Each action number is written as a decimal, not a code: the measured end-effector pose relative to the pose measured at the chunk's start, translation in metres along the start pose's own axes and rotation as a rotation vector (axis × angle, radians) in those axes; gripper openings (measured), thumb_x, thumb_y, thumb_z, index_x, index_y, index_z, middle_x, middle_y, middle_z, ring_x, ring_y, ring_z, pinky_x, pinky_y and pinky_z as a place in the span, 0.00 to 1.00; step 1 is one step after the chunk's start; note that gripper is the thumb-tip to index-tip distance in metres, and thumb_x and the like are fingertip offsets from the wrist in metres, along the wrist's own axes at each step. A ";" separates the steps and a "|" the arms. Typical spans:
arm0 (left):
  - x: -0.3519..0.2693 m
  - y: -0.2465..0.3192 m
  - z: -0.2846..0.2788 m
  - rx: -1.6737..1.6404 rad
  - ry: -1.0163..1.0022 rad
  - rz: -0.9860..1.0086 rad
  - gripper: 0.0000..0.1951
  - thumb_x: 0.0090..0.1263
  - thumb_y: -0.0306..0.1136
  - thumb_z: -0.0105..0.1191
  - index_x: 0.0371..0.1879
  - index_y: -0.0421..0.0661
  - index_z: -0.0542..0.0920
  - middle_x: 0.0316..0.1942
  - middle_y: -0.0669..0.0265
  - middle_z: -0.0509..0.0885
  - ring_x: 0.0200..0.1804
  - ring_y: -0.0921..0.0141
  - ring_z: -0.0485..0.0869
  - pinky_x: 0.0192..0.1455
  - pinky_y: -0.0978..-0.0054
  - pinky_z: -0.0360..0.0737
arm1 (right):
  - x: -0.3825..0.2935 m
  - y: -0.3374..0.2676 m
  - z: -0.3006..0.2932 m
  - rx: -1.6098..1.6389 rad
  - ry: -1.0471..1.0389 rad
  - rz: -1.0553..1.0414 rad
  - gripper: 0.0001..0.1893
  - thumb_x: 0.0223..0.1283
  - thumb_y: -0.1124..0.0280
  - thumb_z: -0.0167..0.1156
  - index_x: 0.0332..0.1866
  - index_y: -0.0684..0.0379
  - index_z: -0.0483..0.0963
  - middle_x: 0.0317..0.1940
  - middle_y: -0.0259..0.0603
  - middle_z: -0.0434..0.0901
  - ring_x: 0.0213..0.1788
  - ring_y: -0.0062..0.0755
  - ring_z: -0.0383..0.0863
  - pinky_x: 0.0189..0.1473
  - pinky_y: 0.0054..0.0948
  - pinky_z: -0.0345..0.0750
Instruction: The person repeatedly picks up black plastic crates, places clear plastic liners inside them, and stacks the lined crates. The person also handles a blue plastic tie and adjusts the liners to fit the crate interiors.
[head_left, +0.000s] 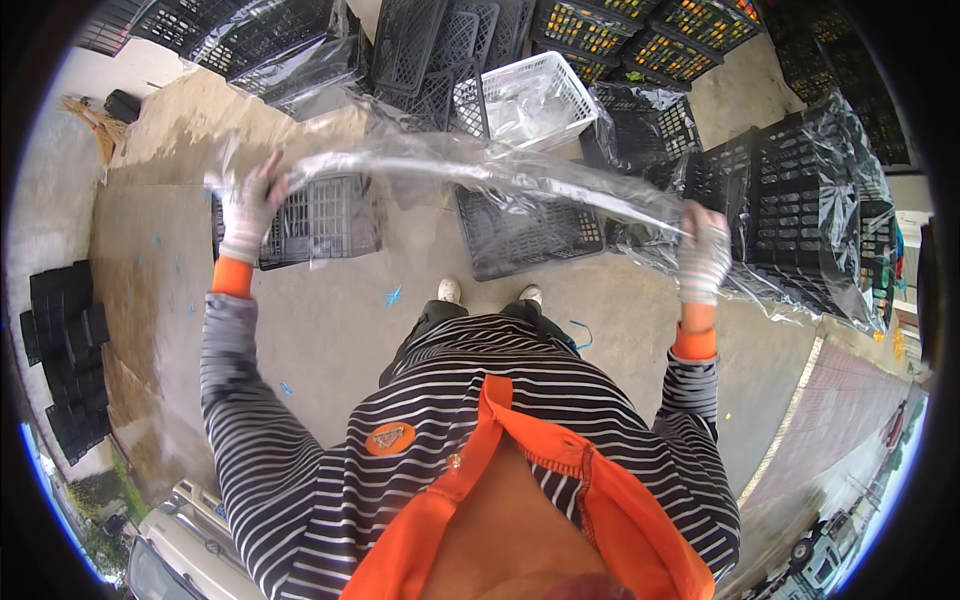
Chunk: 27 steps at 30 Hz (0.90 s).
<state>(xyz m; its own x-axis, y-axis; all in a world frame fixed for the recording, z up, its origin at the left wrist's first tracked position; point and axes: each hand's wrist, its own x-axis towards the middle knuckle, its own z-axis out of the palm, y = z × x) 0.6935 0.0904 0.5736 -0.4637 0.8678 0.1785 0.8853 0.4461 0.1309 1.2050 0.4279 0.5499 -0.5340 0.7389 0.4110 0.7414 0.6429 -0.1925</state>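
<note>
A long clear plastic sheet (465, 171) stretches between my two gloved hands, gathered into a bright band along its near edge. My left hand (255, 206) grips its left end, above a black slatted crate (322, 221). At its right end my right hand (703, 244) is closed on the edge, beside black crates covered in clear plastic (795, 210). Under the middle of the sheet lies an open black plastic crate (525, 251), partly seen through the film. The left hand is blurred by motion.
A white plastic basket (540, 97) with clear film inside stands ahead. Black crates (585, 30) with yellow-orange contents are stacked behind it. Film-covered crates (255, 37) stand at upper left, more black crates (67, 360) at far left. Blue string scraps (394, 295) lie on the floor.
</note>
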 end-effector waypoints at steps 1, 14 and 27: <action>-0.027 -0.012 0.010 -0.085 -0.009 0.094 0.28 0.60 0.35 0.58 0.61 0.47 0.68 0.36 0.58 0.80 0.35 0.63 0.81 0.36 0.70 0.78 | -0.004 0.000 -0.005 0.020 0.086 0.001 0.11 0.49 0.72 0.59 0.41 0.51 0.77 0.37 0.44 0.76 0.39 0.46 0.76 0.42 0.40 0.73; -0.043 -0.054 0.108 0.510 -0.624 -0.086 0.30 0.61 0.23 0.44 0.63 0.65 0.64 0.55 0.67 0.75 0.57 0.63 0.73 0.51 0.65 0.77 | -0.030 0.035 0.030 0.275 -0.514 0.130 0.11 0.55 0.81 0.53 0.44 0.60 0.74 0.39 0.45 0.79 0.43 0.42 0.78 0.46 0.32 0.74; -0.012 0.265 0.304 -1.598 -0.565 -0.347 0.22 0.65 0.35 0.52 0.58 0.43 0.72 0.48 0.66 0.81 0.40 0.77 0.80 0.41 0.77 0.78 | 0.021 0.124 0.099 0.388 -0.819 0.002 0.14 0.60 0.71 0.52 0.51 0.51 0.75 0.42 0.47 0.80 0.42 0.45 0.80 0.45 0.30 0.75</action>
<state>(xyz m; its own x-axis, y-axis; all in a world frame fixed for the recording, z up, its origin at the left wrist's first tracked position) 0.9444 0.2645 0.3092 -0.2328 0.9052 -0.3554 -0.3129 0.2763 0.9087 1.2460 0.5432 0.4463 -0.7649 0.5570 -0.3236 0.6326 0.5549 -0.5403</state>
